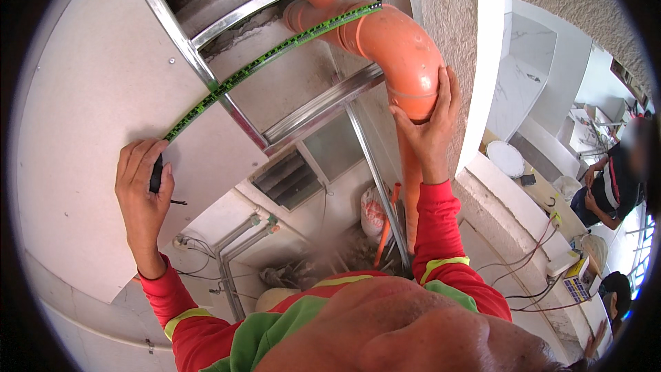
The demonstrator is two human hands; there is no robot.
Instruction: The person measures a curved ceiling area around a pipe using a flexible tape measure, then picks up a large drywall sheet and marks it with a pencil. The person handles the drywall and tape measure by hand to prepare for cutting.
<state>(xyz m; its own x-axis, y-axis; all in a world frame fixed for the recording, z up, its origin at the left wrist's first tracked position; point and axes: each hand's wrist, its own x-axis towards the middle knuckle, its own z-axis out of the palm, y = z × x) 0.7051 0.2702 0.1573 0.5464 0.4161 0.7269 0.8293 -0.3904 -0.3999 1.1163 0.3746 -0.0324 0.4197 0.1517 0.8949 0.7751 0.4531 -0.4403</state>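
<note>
My left hand (140, 182) is closed round the dark case of a tape measure (157, 173) against the white board. From it the green blade (265, 57) runs out up and to the right. It crosses the metal frame, and its tip lies over the thick orange pipe elbow (403, 38). My right hand (435, 138) is wrapped round the lower end of that elbow, with the thumb on its left side and the fingers on its right. Below it the straight orange pipe (409, 196) goes on downward.
White boards (82, 96) fixed with screws cover the left. Metal framing (320, 114) bounds the opening around the pipe. A rough wall (451, 34) stands to the right. Below are a sack (372, 210), cables (537, 262) and debris. Another person (613, 186) is at far right.
</note>
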